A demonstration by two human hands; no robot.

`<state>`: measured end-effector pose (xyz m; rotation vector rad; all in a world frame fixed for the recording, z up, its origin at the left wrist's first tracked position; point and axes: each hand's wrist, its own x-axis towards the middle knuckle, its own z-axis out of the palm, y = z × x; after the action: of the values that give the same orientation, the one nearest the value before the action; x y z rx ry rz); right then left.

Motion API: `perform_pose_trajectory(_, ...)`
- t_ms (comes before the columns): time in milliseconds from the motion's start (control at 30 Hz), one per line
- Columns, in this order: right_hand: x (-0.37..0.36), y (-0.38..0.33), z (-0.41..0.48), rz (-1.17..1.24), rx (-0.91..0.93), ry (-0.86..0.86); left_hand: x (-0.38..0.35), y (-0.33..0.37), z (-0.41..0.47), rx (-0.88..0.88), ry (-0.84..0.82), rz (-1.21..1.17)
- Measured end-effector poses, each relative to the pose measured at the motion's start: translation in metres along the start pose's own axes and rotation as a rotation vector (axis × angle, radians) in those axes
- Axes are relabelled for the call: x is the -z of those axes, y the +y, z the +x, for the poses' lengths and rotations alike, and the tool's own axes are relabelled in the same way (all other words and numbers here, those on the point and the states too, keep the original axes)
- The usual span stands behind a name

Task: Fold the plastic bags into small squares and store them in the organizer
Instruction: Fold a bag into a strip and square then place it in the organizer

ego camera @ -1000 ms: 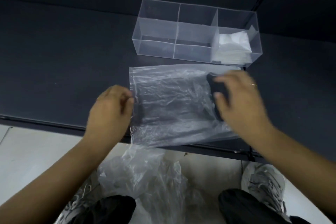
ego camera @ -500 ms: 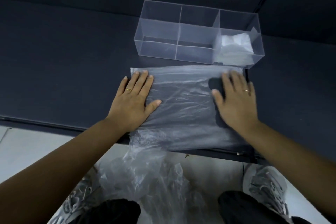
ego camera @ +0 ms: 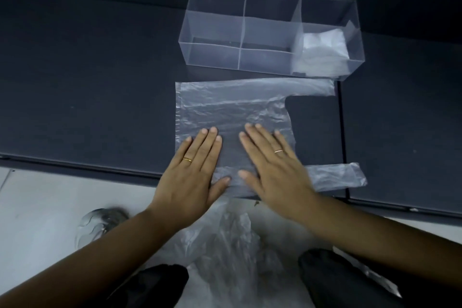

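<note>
A clear plastic bag [ego camera: 230, 107] lies spread flat on the dark table, its two handles pointing right, one far [ego camera: 312, 87] and one near [ego camera: 335, 176]. My left hand [ego camera: 192, 172] presses flat on the bag's near left part with straight fingers. Beside it, my right hand [ego camera: 272, 167] presses flat on the bag's near middle, fingers straight. Behind the bag stands the clear organizer [ego camera: 215, 30] with several compartments. Its right compartment holds folded white bags [ego camera: 322, 50].
The dark table [ego camera: 87, 82] ends at a near edge just under my palms. Below it, a heap of loose clear bags [ego camera: 225, 245] lies on the pale floor between my knees. A seam in the table [ego camera: 342, 132] runs right of the bag.
Both hands went from gripping the bag's sides to lying flat on it, then slid toward the near middle. The bag's handles on the right are uncovered.
</note>
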<state>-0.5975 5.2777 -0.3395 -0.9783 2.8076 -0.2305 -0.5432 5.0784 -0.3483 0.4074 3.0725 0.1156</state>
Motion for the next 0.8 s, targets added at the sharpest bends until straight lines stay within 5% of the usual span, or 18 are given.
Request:
perform_pose_trajectory(200, 0.010, 0.073, -0.043, -0.114, -0.240, -0.005, 0.003, -0.006, -0.003, -0.044, -0.053, 0.030)
perform_pose_trajectory(367, 0.018, 0.087, -0.057, -0.043, -0.397, 0.109, 0.001, -0.032, -0.024, -0.251, -0.041, -0.007)
perform_pose_trajectory(500, 0.026, 0.049, -0.045, 0.165, -0.185, 0.147, -0.003, -0.037, -0.044, -0.333, 0.087, -0.065)
perform_pose_trajectory(667, 0.016, -0.023, -0.026, 0.199, 0.231, -0.051, 0.015, -0.023, -0.046, -0.306, 0.314, -0.298)
perform_pose_trajectory(800, 0.015, -0.038, -0.020, 0.233, 0.180, 0.040, 0.037, -0.013, -0.040, -0.144, 0.227, -0.515)
